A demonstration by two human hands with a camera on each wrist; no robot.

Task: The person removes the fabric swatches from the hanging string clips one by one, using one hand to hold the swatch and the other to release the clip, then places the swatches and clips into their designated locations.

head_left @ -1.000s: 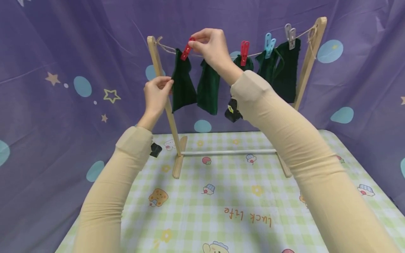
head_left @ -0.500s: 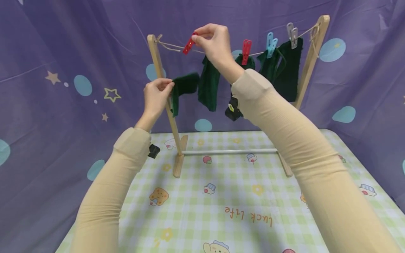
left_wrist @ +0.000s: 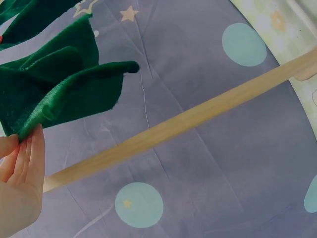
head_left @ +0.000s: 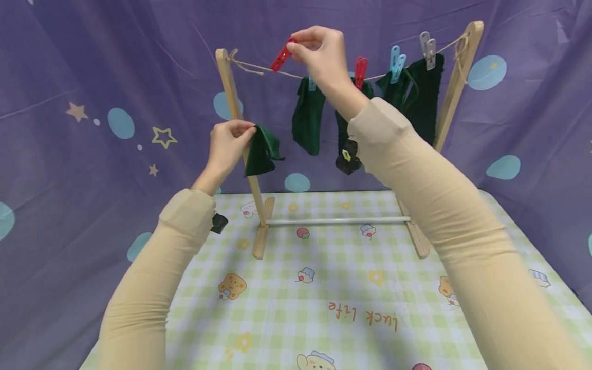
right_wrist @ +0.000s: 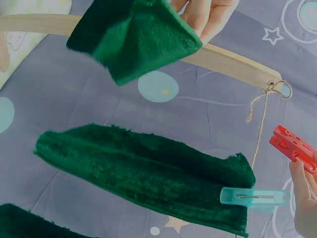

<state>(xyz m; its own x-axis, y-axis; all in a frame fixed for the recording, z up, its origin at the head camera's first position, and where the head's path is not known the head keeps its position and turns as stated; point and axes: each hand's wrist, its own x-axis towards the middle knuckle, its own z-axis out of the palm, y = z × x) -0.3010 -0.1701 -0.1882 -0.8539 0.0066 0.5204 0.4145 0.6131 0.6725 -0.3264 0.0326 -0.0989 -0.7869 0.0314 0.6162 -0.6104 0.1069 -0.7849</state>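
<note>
My left hand (head_left: 229, 143) pinches a dark green velvety cloth (head_left: 263, 154) by its upper edge, beside the rack's left post. The cloth hangs free of the line, its loose part folded over. Between thumb and fingers of my right hand (head_left: 324, 54) is a red clothespin (head_left: 283, 54), held just above the string line (head_left: 259, 67). In the right wrist view a second green cloth (right_wrist: 143, 168) hangs from the line by a light blue clothespin (right_wrist: 255, 196). Further right, another red clothespin (head_left: 361, 73) grips a green piece partly hidden by my right arm.
A wooden rack with a left post (head_left: 233, 92), a right post (head_left: 458, 87) and a white bottom bar (head_left: 337, 221) stands on a checkered tablecloth (head_left: 277, 313). More green cloth hangs at the right under a blue clothespin (head_left: 396, 67) and a grey clothespin (head_left: 430, 53). Behind is a purple curtain (head_left: 115, 61).
The red clothespin came off the left cloth and rose up and right with my right hand. The cloth dropped from the line, folded over, and sank slightly with my left hand.
</note>
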